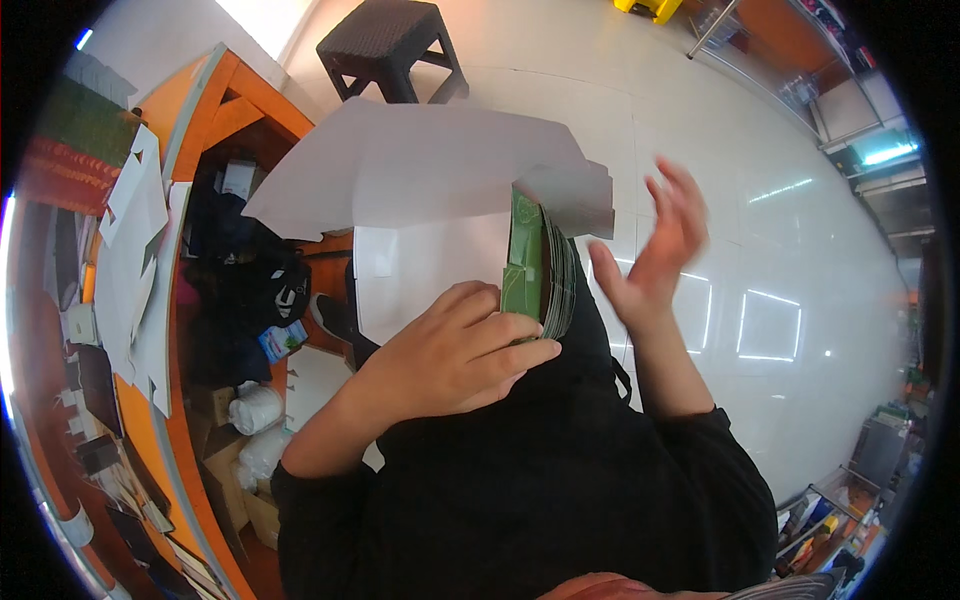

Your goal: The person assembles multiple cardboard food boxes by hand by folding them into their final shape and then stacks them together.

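Note:
A large paperboard carton blank, white inside (435, 265) with grey-looking flaps (420, 160) spreading away from me, lies over my lap. Along its right side stands a green printed panel (521, 255). Several thin layered edges (562, 285) show just right of that panel. My left hand (465, 350) is closed on the near end of the green panel, its fingers bent over the edge; the thumb is hidden. Raised to the right of the carton, my right hand (660, 250) is empty, with fingers apart and slightly blurred by motion.
An orange desk (190, 440) runs along my left, with white cut card sheets (135, 270) on top. Under it are a black bag (265, 285) and plastic-wrapped items (258, 410). A dark stool (385, 45) stands ahead. Metal shelving (850, 120) lines the right.

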A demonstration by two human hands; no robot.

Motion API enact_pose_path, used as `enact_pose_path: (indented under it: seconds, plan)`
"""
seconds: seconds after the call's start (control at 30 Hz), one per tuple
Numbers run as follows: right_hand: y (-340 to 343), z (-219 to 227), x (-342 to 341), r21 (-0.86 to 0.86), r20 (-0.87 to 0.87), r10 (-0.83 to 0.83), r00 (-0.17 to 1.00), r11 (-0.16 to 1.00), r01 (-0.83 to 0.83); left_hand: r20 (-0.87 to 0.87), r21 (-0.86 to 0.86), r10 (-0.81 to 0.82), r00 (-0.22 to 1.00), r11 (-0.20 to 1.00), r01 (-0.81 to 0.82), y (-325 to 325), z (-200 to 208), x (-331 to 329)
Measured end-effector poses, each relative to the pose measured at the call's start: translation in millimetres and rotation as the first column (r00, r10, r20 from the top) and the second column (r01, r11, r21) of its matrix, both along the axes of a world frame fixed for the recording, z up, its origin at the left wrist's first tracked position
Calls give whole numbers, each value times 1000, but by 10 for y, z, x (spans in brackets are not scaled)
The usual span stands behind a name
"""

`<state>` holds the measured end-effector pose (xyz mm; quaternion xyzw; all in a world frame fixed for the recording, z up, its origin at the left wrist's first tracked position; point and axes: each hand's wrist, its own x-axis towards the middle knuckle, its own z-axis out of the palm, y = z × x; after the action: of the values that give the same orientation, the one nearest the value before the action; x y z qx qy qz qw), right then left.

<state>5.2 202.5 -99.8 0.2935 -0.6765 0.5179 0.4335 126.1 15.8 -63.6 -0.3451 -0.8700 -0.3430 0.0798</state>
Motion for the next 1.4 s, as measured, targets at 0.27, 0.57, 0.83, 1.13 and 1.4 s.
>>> enact_pose_path:
  seconds: [0.27,0.57,0.83,1.13,1.4]
  plan:
    - [-106,317,-138,241,799,177,575,781,-576,-150,-235,67,986,967,-102,63,-30,22]
    - [-104,188,-131,192,780,226,583,800,-568,-79,-112,123,989,985,-131,243,115,79]
    - [267,-233,-486,36,835,265,483,849,-527,15,438,587,809,724,-533,-1099,-414,177]
    - [117,-424,-1030,-297,885,411,220,861,-412,172,780,433,885,488,-391,-654,-1055,-758]
    - [-175,-735,-1329,-44,587,314,746,933,-357,622,687,263,738,268,-675,-562,-1530,-1153]
